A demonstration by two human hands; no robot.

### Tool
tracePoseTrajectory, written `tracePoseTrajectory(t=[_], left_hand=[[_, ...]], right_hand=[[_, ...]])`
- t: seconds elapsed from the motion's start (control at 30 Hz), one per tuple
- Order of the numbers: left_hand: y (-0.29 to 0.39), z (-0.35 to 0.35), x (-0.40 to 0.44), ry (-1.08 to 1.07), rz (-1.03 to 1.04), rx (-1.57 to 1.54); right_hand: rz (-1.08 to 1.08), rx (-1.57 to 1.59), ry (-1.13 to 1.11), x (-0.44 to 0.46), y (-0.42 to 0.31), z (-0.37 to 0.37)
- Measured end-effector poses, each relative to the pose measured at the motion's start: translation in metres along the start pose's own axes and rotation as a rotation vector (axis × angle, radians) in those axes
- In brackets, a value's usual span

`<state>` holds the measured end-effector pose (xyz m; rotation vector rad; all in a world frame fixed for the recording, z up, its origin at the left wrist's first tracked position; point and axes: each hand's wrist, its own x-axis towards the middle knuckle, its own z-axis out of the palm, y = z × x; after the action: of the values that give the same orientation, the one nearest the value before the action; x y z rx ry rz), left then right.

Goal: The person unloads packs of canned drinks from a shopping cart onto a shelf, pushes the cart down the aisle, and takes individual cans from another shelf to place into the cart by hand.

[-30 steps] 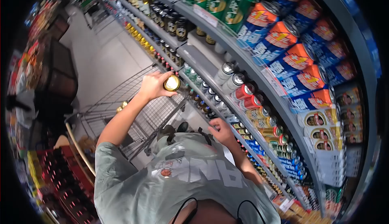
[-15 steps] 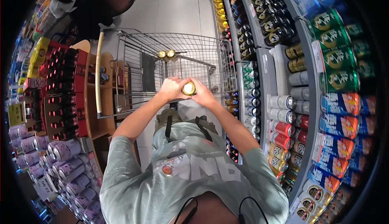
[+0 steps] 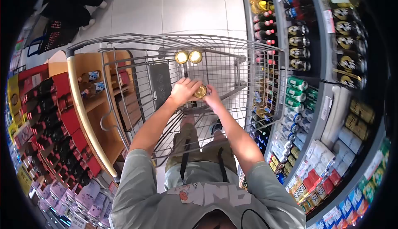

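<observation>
Between my two hands is a can with a gold top (image 3: pixel 200 91), seen from above. My left hand (image 3: pixel 185 90) wraps its fingers round the left side of the can. From the right, my right hand (image 3: pixel 212 98) grips the same can. Both hands are over the wire shopping cart (image 3: pixel 215 41), at its side nearest my body. Two more gold-topped cans, one on the left (image 3: pixel 181 57) and one on the right (image 3: pixel 195 56), stand side by side in the cart, just beyond my hands.
Shelves of green cans (image 3: pixel 296 89) and dark cans (image 3: pixel 348 59) line the right side. A wooden rack (image 3: pixel 99 123) and red cartons of dark bottles (image 3: pixel 49 117) stand left, past the cart handle (image 3: pixel 85 113). A person in dark clothing (image 3: pixel 68 3) is at upper left, beside a shopping basket (image 3: pixel 52 36).
My hands have carried the can forward from the cart's near edge to over its basket. The cart appears closer and larger, and the view has shifted along the shelves.
</observation>
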<state>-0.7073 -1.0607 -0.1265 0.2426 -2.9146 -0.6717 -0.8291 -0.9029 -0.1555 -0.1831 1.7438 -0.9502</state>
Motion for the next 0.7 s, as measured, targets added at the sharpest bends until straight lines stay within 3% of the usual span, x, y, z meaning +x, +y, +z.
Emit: tracePoseTrajectory(t=[0.03,0.07,0.1,0.17,0.23,0.3,0.7], left_hand=[[-0.01,0.008,-0.003,0.004,-0.022,0.011],[-0.017,0.016,-0.005,-0.019,-0.071,0.023],[-0.022,0.02,-0.006,-0.031,-0.077,0.02],[-0.03,0.023,-0.003,0.022,-0.097,0.072],[-0.034,0.031,-0.001,0.009,-0.116,0.052],[-0.033,0.032,0.007,-0.023,-0.122,0.061],[-0.054,0.046,0.01,0.002,-0.055,0.177]], right_hand=[[0.364,0.52,-0.101,0.008,0.0,0.007],[0.369,0.688,-0.267,0.016,-0.002,0.01],[0.382,0.694,-0.27,0.025,0.008,0.014],[0.334,1.182,-0.308,0.047,0.034,0.024],[0.397,1.21,-0.232,0.045,0.007,0.031],[0.313,1.168,-0.146,0.053,0.001,0.034],[0.239,1.114,-0.111,0.088,0.013,0.055]])
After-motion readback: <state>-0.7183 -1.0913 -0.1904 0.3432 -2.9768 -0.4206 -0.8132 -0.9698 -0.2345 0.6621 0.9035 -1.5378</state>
